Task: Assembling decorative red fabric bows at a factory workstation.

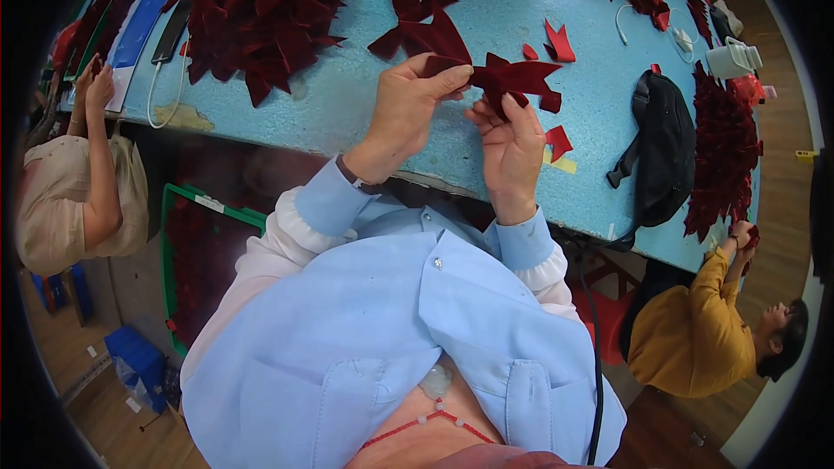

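Centre of frame, above the blue desk (365, 113): left hand (408, 108) pinches a dark red fabric piece (512, 80) btwn thumb & fingers; right hand (512, 143) grips same piece from below, fingers curled. Big pile of red pieces (261, 13) upper left, black bag (665, 148) at right.

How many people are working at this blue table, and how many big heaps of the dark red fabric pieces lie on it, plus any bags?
People: 3 – the wearer, whose left hand and right hand hold a dark red fabric piece, a person in beige and a person in yellow.
Big heaps of dark red pieces: 3
Black bags: 1
Total: 7
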{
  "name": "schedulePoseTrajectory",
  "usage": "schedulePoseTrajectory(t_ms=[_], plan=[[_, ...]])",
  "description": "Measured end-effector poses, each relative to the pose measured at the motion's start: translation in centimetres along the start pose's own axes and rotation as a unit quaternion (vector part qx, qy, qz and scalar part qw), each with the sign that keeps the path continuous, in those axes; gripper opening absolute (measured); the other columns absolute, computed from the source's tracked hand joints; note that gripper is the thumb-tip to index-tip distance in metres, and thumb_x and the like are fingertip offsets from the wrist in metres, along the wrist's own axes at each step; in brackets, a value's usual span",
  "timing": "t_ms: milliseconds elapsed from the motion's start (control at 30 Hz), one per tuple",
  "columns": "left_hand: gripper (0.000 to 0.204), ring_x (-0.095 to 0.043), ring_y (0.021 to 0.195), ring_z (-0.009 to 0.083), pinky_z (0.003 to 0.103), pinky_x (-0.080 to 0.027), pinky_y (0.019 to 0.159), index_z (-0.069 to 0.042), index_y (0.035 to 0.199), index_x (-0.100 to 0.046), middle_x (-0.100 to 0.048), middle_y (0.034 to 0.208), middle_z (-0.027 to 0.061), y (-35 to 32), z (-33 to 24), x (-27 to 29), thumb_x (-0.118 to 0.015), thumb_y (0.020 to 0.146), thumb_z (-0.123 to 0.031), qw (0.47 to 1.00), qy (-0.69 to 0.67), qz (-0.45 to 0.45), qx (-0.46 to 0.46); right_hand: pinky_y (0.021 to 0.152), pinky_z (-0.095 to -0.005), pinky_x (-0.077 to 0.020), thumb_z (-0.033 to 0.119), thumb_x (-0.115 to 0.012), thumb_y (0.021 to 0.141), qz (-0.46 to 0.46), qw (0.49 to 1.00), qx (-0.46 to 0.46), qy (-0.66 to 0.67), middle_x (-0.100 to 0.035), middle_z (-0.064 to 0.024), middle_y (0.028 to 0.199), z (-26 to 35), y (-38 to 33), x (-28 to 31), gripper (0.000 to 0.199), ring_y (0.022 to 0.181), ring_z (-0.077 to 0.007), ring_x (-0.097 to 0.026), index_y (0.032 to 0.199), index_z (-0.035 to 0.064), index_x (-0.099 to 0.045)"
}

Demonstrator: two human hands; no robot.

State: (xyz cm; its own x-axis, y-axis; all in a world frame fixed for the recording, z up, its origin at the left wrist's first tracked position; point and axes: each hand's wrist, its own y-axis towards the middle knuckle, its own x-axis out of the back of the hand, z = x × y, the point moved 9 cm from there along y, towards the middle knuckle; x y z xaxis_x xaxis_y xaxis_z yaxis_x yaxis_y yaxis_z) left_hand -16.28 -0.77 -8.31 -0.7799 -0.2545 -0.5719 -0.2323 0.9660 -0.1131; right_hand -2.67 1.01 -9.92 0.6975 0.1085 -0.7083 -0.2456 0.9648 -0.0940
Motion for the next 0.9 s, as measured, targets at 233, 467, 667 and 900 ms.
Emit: schedulePoseTrajectory(t_ms=[233,467,667,900], plan=[[0.019,-0.061,0.077,0.0127,0.024,-0.049,0.069,0.003,0.094,-0.062,-0.065,0.087,0.0080,0.2,-0.4,-0.6,-0.068,0.076,0.000,0.996,0.053,0.064,0.011,0.080,-0.0352,-0.0507,0.010,-0.058,0.087,0.033,0.994,-0.011,-0.103,-0.064,-0.0109,0.095,0.2,0.4,-1.1,0.023,0.090,-0.0203,-0.062,0.108,-0.0011,-0.056],[0.038,-0.062,0.080,0.0154,0.026,-0.052,0.072,0.007,0.105,-0.052,-0.063,0.091,0.0119,0.5,-0.4,-0.2,-0.070,0.071,0.005,0.998,0.049,0.030,-0.026,0.081,-0.0332,-0.0495,0.010,-0.060,0.086,-0.018,0.998,0.012,-0.067,-0.064,-0.0097,0.099,-1.0,0.4,0.0,0.019,0.089,-0.0187,-0.061,0.102,-0.0001,-0.060],[0.045,-0.062,0.083,0.0175,0.028,-0.052,0.076,0.008,0.107,-0.045,-0.061,0.094,0.0129,0.6,0.3,0.0,-0.070,0.070,0.007,0.997,0.056,0.016,-0.047,0.080,-0.0319,-0.0485,0.011,-0.061,0.086,-0.064,0.998,-0.007,-0.008,-0.064,-0.0079,0.096,-1.1,0.9,0.9,0.016,0.086,-0.0176,-0.060,0.099,0.0009,-0.060],[0.036,-0.061,0.079,0.0136,0.025,-0.050,0.069,0.004,0.103,-0.051,-0.063,0.090,0.0102,0.3,1.8,0.5,-0.071,0.073,0.000,0.999,0.029,0.023,0.038,0.079,-0.0314,-0.0486,0.010,-0.062,0.085,-0.067,0.995,-0.050,0.052,-0.064,-0.0086,0.093,-1.8,0.9,1.3,0.014,0.083,-0.0175,-0.060,0.096,0.0012,-0.060]])
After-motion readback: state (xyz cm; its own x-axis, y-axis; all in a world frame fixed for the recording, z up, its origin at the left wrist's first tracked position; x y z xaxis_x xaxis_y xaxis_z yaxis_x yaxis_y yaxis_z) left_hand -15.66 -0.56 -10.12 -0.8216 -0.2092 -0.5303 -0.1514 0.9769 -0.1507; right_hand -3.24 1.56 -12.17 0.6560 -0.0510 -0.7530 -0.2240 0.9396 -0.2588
